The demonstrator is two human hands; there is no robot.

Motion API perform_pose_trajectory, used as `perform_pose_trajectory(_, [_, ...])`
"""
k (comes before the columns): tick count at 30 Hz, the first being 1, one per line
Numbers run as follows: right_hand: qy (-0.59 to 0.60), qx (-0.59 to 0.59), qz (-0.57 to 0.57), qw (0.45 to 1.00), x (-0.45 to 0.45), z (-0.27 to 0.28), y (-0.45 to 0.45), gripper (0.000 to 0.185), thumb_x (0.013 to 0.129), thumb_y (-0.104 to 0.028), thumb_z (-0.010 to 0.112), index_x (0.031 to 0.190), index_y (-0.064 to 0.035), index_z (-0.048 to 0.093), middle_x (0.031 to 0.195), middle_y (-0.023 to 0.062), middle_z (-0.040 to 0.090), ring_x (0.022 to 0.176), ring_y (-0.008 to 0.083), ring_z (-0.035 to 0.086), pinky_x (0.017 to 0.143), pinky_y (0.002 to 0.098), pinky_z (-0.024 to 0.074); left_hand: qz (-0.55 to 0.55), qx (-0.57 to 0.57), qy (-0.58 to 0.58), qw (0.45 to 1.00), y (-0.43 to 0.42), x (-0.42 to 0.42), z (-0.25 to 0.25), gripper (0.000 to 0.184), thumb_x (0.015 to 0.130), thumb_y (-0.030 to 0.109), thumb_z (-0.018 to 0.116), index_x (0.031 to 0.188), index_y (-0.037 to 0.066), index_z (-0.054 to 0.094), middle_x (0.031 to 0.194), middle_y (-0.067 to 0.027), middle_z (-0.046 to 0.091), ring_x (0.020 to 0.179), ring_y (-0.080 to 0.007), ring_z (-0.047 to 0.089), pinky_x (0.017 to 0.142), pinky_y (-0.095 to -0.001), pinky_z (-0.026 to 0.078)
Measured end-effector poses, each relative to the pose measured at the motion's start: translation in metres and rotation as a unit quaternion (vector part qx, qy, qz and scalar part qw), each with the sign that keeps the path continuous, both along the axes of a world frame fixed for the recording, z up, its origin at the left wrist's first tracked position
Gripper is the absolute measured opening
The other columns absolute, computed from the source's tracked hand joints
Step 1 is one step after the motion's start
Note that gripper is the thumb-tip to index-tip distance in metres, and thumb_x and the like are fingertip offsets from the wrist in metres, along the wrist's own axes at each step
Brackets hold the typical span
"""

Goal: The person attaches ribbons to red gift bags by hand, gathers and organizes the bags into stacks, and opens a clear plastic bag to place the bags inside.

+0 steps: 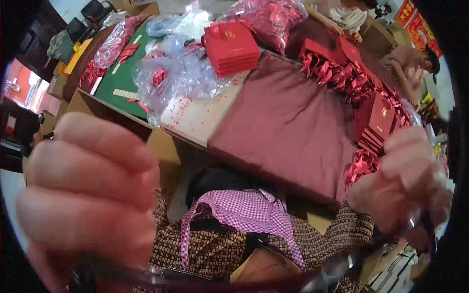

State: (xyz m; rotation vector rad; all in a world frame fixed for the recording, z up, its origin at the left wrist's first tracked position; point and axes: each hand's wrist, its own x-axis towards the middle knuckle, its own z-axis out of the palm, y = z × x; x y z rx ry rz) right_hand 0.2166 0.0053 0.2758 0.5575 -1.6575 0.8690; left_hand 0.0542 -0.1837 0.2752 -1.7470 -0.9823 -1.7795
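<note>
My left hand [93, 180] is raised close to the camera, large and blurred, its fingers curled. Opposite it, my right hand [403, 180] is also up near the lens with bent fingers. A dark, blurred rim [337, 271] runs along the bottom between the two hands; what the fingers grip is not clear. Beyond my right hand, a stack of red gift bags [378, 122] with gold print stands by shiny red ribbon bows [362, 166]. Another pile of red gift bags [232, 51] lies at the table's far side.
A dark red cloth [288, 127] covers the table before me. Clear plastic bags [171, 68] lie on a green mat [108, 90] and a pale board [195, 119] with red specks. Two people [408, 63] sit at the far right. An open cardboard box [105, 115] stands left.
</note>
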Motion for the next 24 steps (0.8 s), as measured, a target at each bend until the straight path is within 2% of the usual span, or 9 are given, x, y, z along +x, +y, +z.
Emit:
perform_pose_trajectory(3, [-0.047, -0.041, 0.006, 0.998, -0.003, -0.003, 0.002, 0.033, 0.088, -0.037, 0.049, 0.092, -0.0050, 0.051, 0.068, 0.0116, 0.050, 0.058, 0.0233, 0.049, 0.055, 0.0364, 0.0398, 0.051, -0.057, 0.051, 0.996, -0.008, -0.007, 0.003, 0.040, 0.086, 0.032, 0.052, 0.115, 0.006, 0.042, 0.078, -0.0082, 0.045, 0.061, -0.0209, 0.042, 0.058, -0.0320, 0.040])
perform_pose_trajectory(5, [-0.101, -0.082, 0.014, 0.991, -0.006, -0.009, 0.007, 0.034, 0.087, -0.032, 0.058, 0.101, -0.0029, 0.049, 0.075, 0.0180, 0.057, 0.061, 0.0245, 0.056, 0.054, 0.0333, 0.0449, 0.063, 0.023, 0.021, 0.998, 0.001, -0.017, -0.015, 0.041, 0.086, 0.033, 0.053, 0.113, 0.003, 0.047, 0.082, -0.0123, 0.052, 0.065, -0.0224, 0.048, 0.055, -0.0326, 0.041])
perform_pose_trajectory(6, [-0.130, -0.101, 0.018, 0.986, -0.009, -0.012, 0.009, 0.037, 0.086, -0.030, 0.063, 0.105, -0.0018, 0.048, 0.079, 0.0211, 0.061, 0.062, 0.0252, 0.059, 0.053, 0.0317, 0.0474, 0.117, -0.044, -0.120, 0.985, -0.013, -0.012, -0.019, 0.036, 0.085, 0.030, 0.055, 0.105, 0.000, 0.053, 0.082, -0.0158, 0.056, 0.066, -0.0233, 0.051, 0.054, -0.0329, 0.042])
perform_pose_trajectory(8, [-0.107, -0.070, 0.148, 0.981, -0.031, -0.015, 0.019, 0.037, 0.086, -0.015, 0.062, 0.112, 0.0067, 0.049, 0.097, 0.0272, 0.060, 0.078, 0.0258, 0.063, 0.073, 0.0352, 0.0536, 0.059, -0.008, -0.140, 0.988, -0.002, -0.020, -0.026, 0.017, 0.085, 0.008, 0.058, 0.099, -0.003, 0.058, 0.083, -0.0130, 0.059, 0.063, -0.0192, 0.056, 0.057, -0.0290, 0.047])
perform_pose_trajectory(13, [-0.265, -0.133, 0.159, 0.942, -0.057, -0.055, 0.031, 0.030, 0.088, -0.010, 0.063, 0.111, 0.0056, 0.054, 0.107, 0.0118, 0.060, 0.090, 0.0173, 0.061, 0.077, 0.0281, 0.0511, 0.152, -0.130, -0.337, 0.920, 0.009, -0.032, -0.078, 0.017, 0.091, 0.004, 0.054, 0.105, -0.003, 0.061, 0.080, -0.0016, 0.060, 0.071, -0.0066, 0.054, 0.064, -0.0204, 0.045])
perform_pose_trajectory(17, [-0.512, -0.267, 0.201, 0.791, -0.084, -0.086, 0.018, 0.017, 0.087, -0.007, 0.062, 0.101, 0.0021, 0.059, 0.093, 0.0048, 0.064, 0.083, 0.0112, 0.060, 0.075, 0.0255, 0.0504, 0.115, -0.149, -0.521, 0.833, 0.011, -0.061, -0.127, 0.025, 0.091, 0.008, 0.055, 0.114, -0.001, 0.058, 0.085, -0.0014, 0.060, 0.070, -0.0064, 0.054, 0.065, -0.0200, 0.045])
perform_pose_trajectory(18, [-0.480, -0.249, 0.206, 0.815, -0.098, -0.109, 0.017, 0.013, 0.086, -0.004, 0.061, 0.098, 0.0011, 0.057, 0.095, 0.0113, 0.064, 0.082, 0.0185, 0.064, 0.070, 0.0321, 0.0561, 0.095, -0.111, -0.551, 0.822, 0.013, -0.067, -0.141, 0.028, 0.091, 0.007, 0.054, 0.117, -0.001, 0.057, 0.088, -0.0018, 0.060, 0.071, -0.0067, 0.054, 0.066, -0.0202, 0.045])
perform_pose_trajectory(21, [-0.495, -0.199, 0.154, 0.832, -0.131, -0.151, 0.018, 0.013, 0.086, -0.002, 0.061, 0.099, 0.0002, 0.059, 0.092, 0.0053, 0.063, 0.083, 0.0119, 0.061, 0.073, 0.0251, 0.0517, 0.058, -0.093, -0.628, 0.770, 0.007, -0.077, -0.185, 0.040, 0.088, 0.011, 0.056, 0.126, 0.000, 0.049, 0.104, -0.0050, 0.057, 0.085, -0.0114, 0.056, 0.070, -0.0266, 0.049])
perform_pose_trajectory(24, [-0.455, -0.121, 0.063, 0.880, -0.161, -0.164, 0.009, 0.010, 0.087, 0.001, 0.059, 0.097, -0.0007, 0.061, 0.088, 0.0016, 0.062, 0.081, 0.0082, 0.058, 0.073, 0.0223, 0.0476, 0.066, -0.139, -0.666, 0.730, -0.001, -0.070, -0.218, 0.033, 0.083, 0.005, 0.053, 0.115, 0.002, 0.054, 0.105, -0.0061, 0.056, 0.088, -0.0151, 0.056, 0.070, -0.0315, 0.050])
